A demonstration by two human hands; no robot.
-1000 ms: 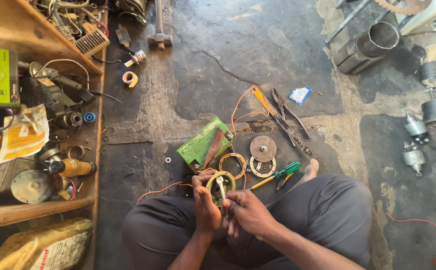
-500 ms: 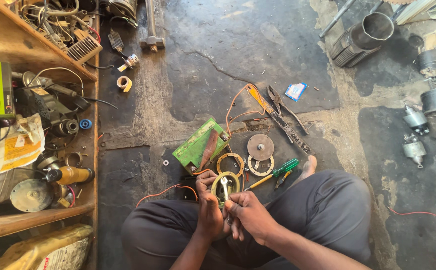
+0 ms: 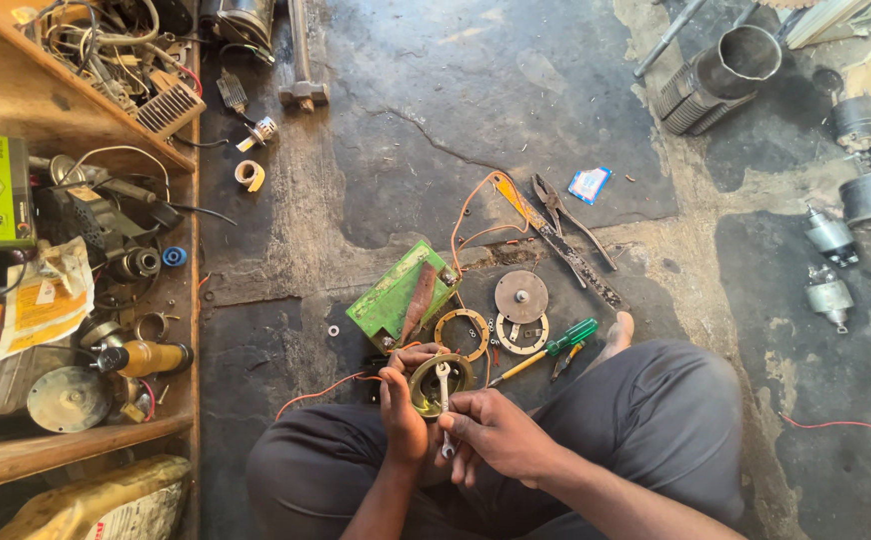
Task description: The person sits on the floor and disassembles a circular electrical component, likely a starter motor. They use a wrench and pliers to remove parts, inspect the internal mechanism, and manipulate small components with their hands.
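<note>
Left hand (image 3: 403, 415) wrapped around the rim of a round brass-coloured housing (image 3: 440, 384), fingers curled behind and thumb on the near edge, apparently to keep it from turning. Right hand (image 3: 496, 437) closed on the lower shaft of a small silver spanner (image 3: 444, 396), its head seated over the centre of the housing, seemingly on a fastener too small to make out. Both hands low over the lap of dark grey trousers (image 3: 656, 420), close to the body, likely for steadiness.

Just beyond the left hand, on the cracked concrete floor (image 3: 406, 150): a green block-shaped unit (image 3: 396, 295) with a brown strip across it and an orange wire (image 3: 471, 215) running off. Beyond the right hand, a flat brass ring (image 3: 462, 334), a grey metal disc (image 3: 521, 296) and a pale ring (image 3: 522, 337), laid near one another within easy reach. To the right of that hand, a green-handled screwdriver (image 3: 548, 352); farther out, pliers (image 3: 568, 215). Far to the left of the left hand, a wooden shelf (image 3: 16, 95) crowded with parts and wires.
</note>
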